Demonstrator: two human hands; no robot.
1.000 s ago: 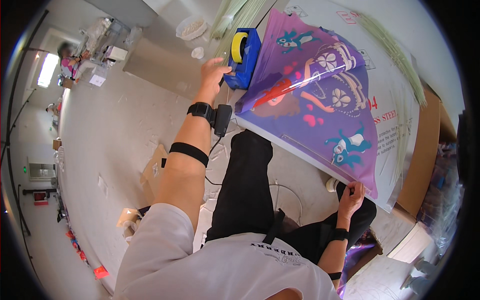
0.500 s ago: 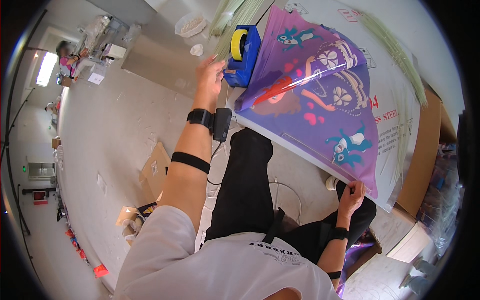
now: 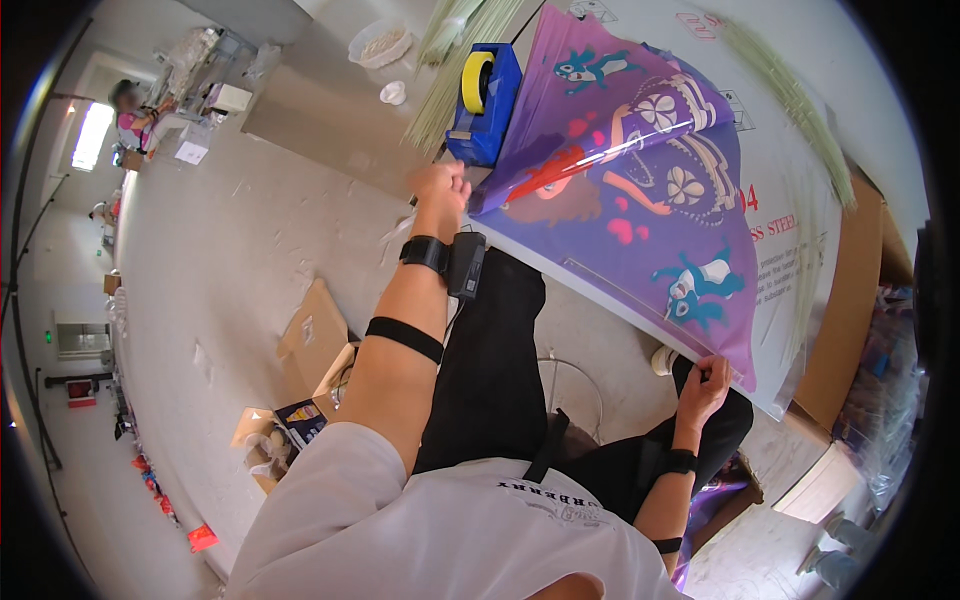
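Observation:
A purple plastic sheet (image 3: 585, 235) printed with cartoon figures lies on the table, its upper part folded over in a glossy layer. My right hand (image 3: 706, 388) pinches its near right corner at the table edge. By the sheet's left corner is my left hand (image 3: 440, 190), fingers curled closed; whether anything is between them is hidden. Just beyond that hand stands a blue tape dispenser (image 3: 487, 130) with a yellow roll (image 3: 476, 82). A thin pale strip runs along the sheet's near edge.
Bundles of thin pale rods (image 3: 790, 105) lie at the far right and beside the dispenser. A white basket (image 3: 381, 46) and small white cup (image 3: 393, 93) stand at far left. Cardboard boxes (image 3: 318, 340) sit on the floor. Another person (image 3: 135, 120) sits far off at left.
My left hand has drawn back from beside the tape dispenser toward the sheet's left corner, its fingers curling more. My right hand stays at the near right corner.

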